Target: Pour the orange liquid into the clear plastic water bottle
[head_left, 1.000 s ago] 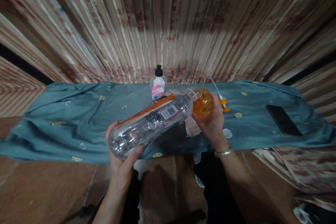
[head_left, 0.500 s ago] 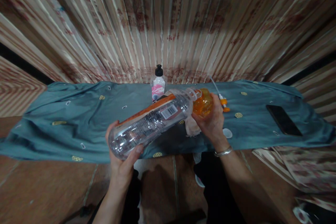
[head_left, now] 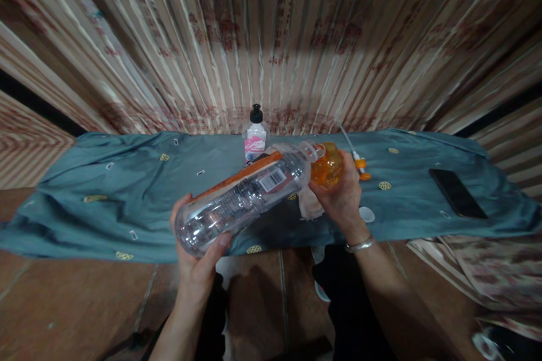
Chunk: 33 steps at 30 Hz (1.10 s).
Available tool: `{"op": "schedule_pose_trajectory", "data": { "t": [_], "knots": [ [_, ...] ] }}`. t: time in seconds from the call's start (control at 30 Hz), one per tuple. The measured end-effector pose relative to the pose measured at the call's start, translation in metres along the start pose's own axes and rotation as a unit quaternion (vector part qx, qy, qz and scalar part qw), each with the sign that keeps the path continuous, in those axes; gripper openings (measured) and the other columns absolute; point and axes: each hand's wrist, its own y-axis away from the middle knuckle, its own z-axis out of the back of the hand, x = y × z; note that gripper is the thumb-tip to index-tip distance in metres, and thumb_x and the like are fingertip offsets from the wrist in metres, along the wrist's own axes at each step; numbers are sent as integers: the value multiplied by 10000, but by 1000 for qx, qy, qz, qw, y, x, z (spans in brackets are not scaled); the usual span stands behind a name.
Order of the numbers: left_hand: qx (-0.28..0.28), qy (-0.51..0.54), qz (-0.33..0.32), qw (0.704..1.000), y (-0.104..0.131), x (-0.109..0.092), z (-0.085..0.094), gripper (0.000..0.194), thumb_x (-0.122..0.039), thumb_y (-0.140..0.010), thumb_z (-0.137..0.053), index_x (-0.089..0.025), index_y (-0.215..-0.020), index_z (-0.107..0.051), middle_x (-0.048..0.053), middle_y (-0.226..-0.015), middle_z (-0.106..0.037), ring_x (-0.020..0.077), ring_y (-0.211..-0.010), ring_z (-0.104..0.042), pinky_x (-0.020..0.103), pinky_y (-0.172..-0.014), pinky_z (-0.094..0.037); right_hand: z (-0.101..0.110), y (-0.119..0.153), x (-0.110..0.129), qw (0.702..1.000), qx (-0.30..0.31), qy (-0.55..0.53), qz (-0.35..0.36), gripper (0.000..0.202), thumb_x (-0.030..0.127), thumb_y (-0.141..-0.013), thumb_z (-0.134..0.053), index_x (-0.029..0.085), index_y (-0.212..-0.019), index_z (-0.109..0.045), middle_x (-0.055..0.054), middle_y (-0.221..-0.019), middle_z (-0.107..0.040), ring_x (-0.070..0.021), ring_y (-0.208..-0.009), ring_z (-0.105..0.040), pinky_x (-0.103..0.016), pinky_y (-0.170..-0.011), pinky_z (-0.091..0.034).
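Striped curtain fabric hangs behind a counter [head_left: 84, 220] draped in teal cloth [head_left: 139, 180] with small printed motifs. Our left hand [head_left: 199, 259] is wrapped round the base of a clear bottle [head_left: 245, 194], thumb on the near side; the bottle is tipped, base low and towards us, neck raised to the right. Its mouth meets the opening of an orange bottle [head_left: 328, 166], which our right hand [head_left: 341, 197] grips from below and behind — the two are held neck to neck, the tilt apparently so the openings line up. We cannot tell whether liquid is passing. A pale rag [head_left: 308, 206] hangs beneath the right hand, against the palm.

Elsewhere on the cloth:
- small bottle [head_left: 255, 138], black cap, pink label, upright at the back edge, just behind the clear bottle
- pump [head_left: 354, 158], orange collar and white tube, lying just beyond the right hand
- white cap [head_left: 366, 215], near the right wrist
- phone [head_left: 457, 193], face down, well apart to the right

A bracelet [head_left: 359, 245] sits on the right wrist.
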Motion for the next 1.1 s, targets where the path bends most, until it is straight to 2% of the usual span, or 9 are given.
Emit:
{"op": "schedule_pose_trajectory", "data": {
  "t": [0.23,0.43,0.6,0.87,1.1],
  "knots": [
    [0,-8,-1,1000,1,0,-1,971,-457,-712,-1084,-336,-1558,-621,43,-1250,-744,249,-1026,-753,348,-886,-644,-1,0,-1,1000,-6,0,5,947,551,-869,-905,270,-1653,-455,-181,-1557,-693,-432,-1471,-691,-696,-1218,-603],
    [-3,-5,6,1000,2,-2,-3,958,-486,-734,-1069,-342,-1561,-606,57,-1259,-731,255,-985,-747,349,-787,-654,-1,0,0,1000,-11,1,9,932,556,-880,-897,277,-1651,-454,-172,-1547,-697,-425,-1467,-694,-690,-1217,-608],
    [-4,-21,3,1000,-1,1,0,999,-528,-706,-1072,-338,-1566,-598,68,-1281,-716,264,-983,-738,381,-805,-664,-1,-1,-1,1000,-11,8,11,935,577,-878,-905,278,-1646,-463,-171,-1550,-700,-420,-1467,-698,-683,-1214,-615],
    [2,-14,5,1000,1,0,-1,981,-495,-727,-1067,-345,-1572,-592,63,-1297,-719,268,-1031,-742,371,-845,-655,1,-1,2,1000,-5,7,10,909,525,-882,-899,278,-1638,-461,-166,-1530,-707,-413,-1446,-708,-670,-1202,-617],
    [-6,-3,9,1000,-2,3,2,1013,-479,-680,-1096,-333,-1558,-613,60,-1298,-718,268,-1046,-741,372,-886,-639,-1,-1,0,1000,-6,5,7,935,538,-869,-907,268,-1644,-461,-175,-1539,-707,-418,-1434,-709,-680,-1195,-620]
  ]
}}
